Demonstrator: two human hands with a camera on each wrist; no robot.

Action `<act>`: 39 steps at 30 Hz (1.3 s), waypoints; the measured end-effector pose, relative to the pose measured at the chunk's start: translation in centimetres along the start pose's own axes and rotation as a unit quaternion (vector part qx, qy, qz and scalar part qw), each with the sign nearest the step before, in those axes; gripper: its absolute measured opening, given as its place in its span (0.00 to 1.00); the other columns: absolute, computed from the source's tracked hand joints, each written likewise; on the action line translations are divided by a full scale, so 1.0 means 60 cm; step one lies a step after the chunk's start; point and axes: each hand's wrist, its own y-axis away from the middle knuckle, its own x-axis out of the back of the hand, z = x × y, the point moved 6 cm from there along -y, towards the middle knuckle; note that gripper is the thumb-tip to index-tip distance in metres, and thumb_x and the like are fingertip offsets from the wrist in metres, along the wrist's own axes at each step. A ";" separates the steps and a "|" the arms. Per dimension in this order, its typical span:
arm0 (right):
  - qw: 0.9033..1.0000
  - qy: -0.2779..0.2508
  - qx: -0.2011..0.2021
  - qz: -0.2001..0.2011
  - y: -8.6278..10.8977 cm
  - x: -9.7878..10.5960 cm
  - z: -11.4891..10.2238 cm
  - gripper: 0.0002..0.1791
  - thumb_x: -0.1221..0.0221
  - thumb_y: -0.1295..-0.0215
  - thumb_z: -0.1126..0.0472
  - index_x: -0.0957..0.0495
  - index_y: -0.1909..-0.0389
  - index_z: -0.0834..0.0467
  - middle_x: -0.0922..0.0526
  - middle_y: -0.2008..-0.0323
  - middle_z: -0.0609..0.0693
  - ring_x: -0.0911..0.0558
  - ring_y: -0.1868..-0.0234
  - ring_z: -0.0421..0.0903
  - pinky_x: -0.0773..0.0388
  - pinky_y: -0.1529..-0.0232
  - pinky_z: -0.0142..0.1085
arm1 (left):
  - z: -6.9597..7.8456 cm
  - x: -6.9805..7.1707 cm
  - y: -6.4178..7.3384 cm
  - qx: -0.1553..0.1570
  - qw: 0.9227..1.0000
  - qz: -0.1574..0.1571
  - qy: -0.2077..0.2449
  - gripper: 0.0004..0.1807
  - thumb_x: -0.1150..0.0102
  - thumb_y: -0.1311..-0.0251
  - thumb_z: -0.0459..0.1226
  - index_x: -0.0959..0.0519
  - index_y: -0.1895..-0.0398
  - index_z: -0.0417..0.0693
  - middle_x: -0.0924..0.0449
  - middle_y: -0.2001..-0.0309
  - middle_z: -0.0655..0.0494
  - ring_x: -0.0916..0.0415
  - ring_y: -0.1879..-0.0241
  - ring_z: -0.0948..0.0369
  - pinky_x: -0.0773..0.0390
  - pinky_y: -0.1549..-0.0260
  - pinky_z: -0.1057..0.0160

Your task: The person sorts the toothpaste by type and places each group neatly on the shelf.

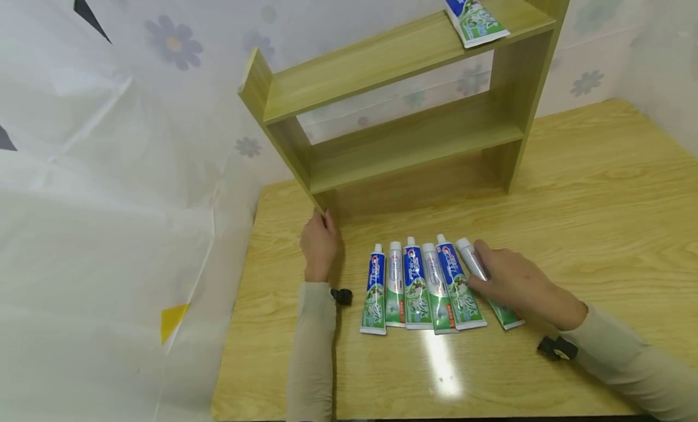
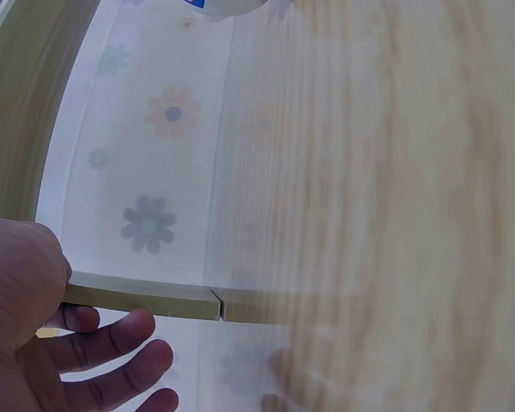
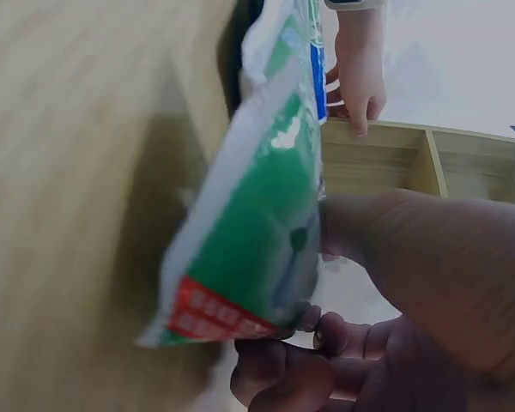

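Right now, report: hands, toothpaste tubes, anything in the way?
Left hand gripping the shelf at its lower left corner. Right hand holding the rightmost tabletop tube. Five other tubes lined up left of it, nearest close alongside; no other obstruction evident.

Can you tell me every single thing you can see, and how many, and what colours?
table: 1, light wood, middle and right
shelf unit: 1, yellowish wood, back of the table
blue-and-green tubes: 4, three in the table row, one on the upper shelf
silver-and-green tubes: 3, in the table row
wall sheeting: white, behind and left, with flowers: several, mostly greyish
yellow triangle: 1, yellow, on the left sheeting
black gadgets: 2, black, one by each wrist
sleeves: 2, beige, on both arms
left hand: 1, bare, at the shelf unit's lower left corner
right hand: 1, bare, holding the row's rightmost tube
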 end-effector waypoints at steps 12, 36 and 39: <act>0.998 0.025 0.023 0.050 -0.021 0.080 -0.028 0.17 0.36 0.26 0.58 0.30 0.49 0.64 0.19 0.71 0.54 0.21 0.77 0.45 0.26 0.81 0.34 | 0.023 0.020 0.007 0.000 1.000 -0.002 -0.019 0.28 0.64 0.13 0.57 0.27 0.68 0.51 0.25 0.80 0.51 0.24 0.82 0.47 0.29 0.83 0.46; 0.972 0.139 0.081 0.173 -0.122 0.288 -0.116 0.22 0.41 0.23 0.57 0.34 0.42 0.70 0.17 0.63 0.71 0.17 0.77 0.56 0.21 0.82 0.45 | 0.020 0.013 0.007 -0.010 1.000 0.019 -0.010 0.24 0.57 0.13 0.52 0.28 0.69 0.51 0.26 0.81 0.51 0.29 0.84 0.51 0.31 0.84 0.45; 0.973 0.147 0.072 0.166 -0.146 0.306 -0.116 0.25 0.44 0.21 0.56 0.35 0.39 0.72 0.17 0.60 0.73 0.15 0.74 0.59 0.19 0.80 0.49 | 0.039 0.031 0.013 -0.021 0.999 0.032 -0.008 0.24 0.57 0.13 0.51 0.29 0.71 0.50 0.27 0.83 0.51 0.31 0.85 0.53 0.32 0.85 0.45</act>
